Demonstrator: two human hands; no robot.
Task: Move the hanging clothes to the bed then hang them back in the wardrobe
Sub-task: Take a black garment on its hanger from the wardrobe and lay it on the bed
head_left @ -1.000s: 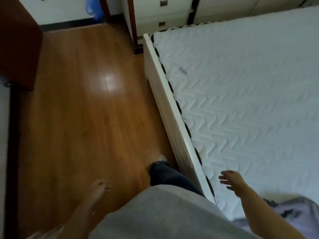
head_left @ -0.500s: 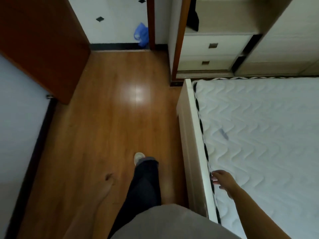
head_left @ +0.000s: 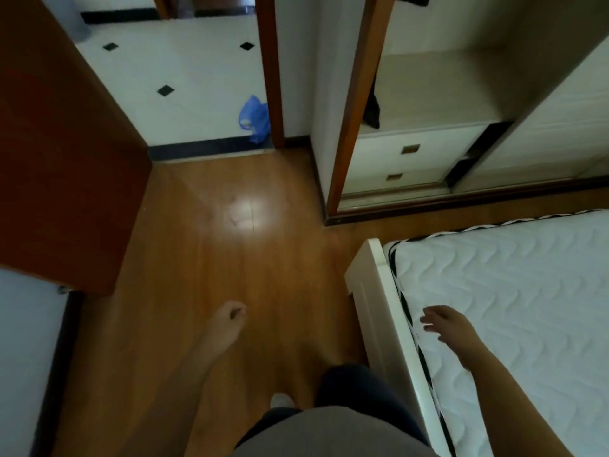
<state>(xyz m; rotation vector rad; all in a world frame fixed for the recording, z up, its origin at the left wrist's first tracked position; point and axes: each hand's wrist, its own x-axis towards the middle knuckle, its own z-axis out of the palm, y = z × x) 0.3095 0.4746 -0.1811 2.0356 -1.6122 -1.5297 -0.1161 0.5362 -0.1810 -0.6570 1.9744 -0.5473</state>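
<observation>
I see both hands empty: left hand (head_left: 230, 319) loosely curled, right hand (head_left: 443, 326) spread above bed (head_left: 514, 291) edge. Dark garment (head_left: 372, 108) hangs in wardrobe (head_left: 412, 150) ahead of hands; I judge moving unfinished.

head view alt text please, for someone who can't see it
A person with empty hands stands on a wooden floor beside a white mattress, left hand loosely curled, right hand spread over the mattress edge. Ahead, an open wardrobe holds a dark hanging garment.
</observation>
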